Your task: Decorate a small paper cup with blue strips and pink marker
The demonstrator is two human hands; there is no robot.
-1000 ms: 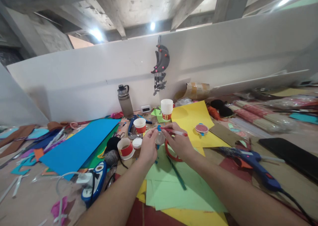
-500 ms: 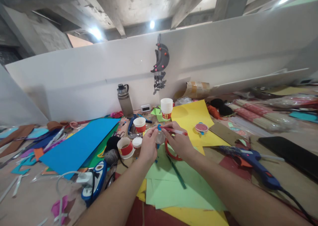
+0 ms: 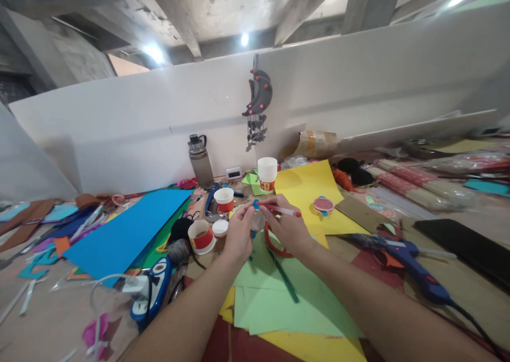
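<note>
My left hand [image 3: 241, 229] pinches a small pale disc [image 3: 257, 222] with blue bits at its top and bottom edges. In my right hand [image 3: 287, 224] is a red pen [image 3: 285, 210], held between thumb and fingers, its tip end close to the upper blue bit. Both hands almost meet above the light green paper [image 3: 298, 314]. A red loop-shaped handle [image 3: 279, 243] shows partly under my right hand, beside a dark green stick [image 3: 287, 282]. On the yellow sheet [image 3: 303, 179] lies a similar pinkish disc [image 3: 323, 205] with blue tabs.
Paper cups [image 3: 201, 237] and a white lid [image 3: 220, 228] stand left of my hands. A stack of cups [image 3: 267, 173] and a bottle [image 3: 200, 160] are farther back. A blue glue gun [image 3: 414, 269] lies right; a power strip [image 3: 153, 290] and blue sheet [image 3: 131, 234] lie left.
</note>
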